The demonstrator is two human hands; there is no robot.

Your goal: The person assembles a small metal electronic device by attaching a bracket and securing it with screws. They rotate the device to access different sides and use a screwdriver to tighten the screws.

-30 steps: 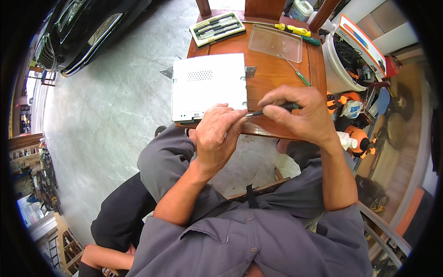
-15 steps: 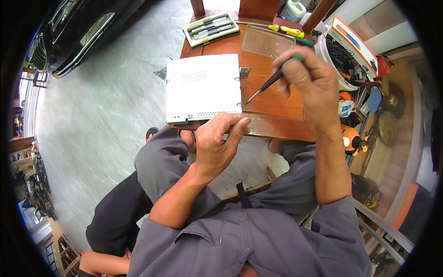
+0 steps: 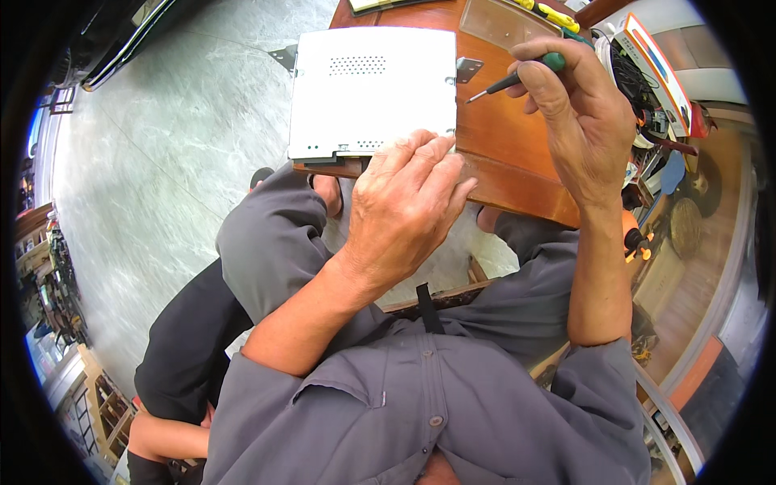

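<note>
A white metal box (image 3: 376, 97), perforated and with a grey bracket at each side, lies on the wooden table. My left hand (image 3: 408, 190) rests at its near right corner, fingers stretched over the edge and thumb apart. What may lie under those fingertips is hidden. Above the table, to the right of the box, my right hand (image 3: 586, 113) is closed around a screwdriver (image 3: 505, 83) with a dark handle and green end. Its thin tip points left and slightly down, apart from the box.
Along the far side of the wooden table (image 3: 517, 149) lie a clear plastic tray (image 3: 501, 24) and a yellow-handled tool (image 3: 558, 14). A tub of black cables (image 3: 626, 69) and an orange-and-white carton (image 3: 655, 73) stand at the right. Another person's arm (image 3: 170, 436) shows at lower left.
The view has tipped, so the box and table sit higher. My left fingers have gone from curled together to stretched over the box's corner. The screwdriver has turned nearer to level.
</note>
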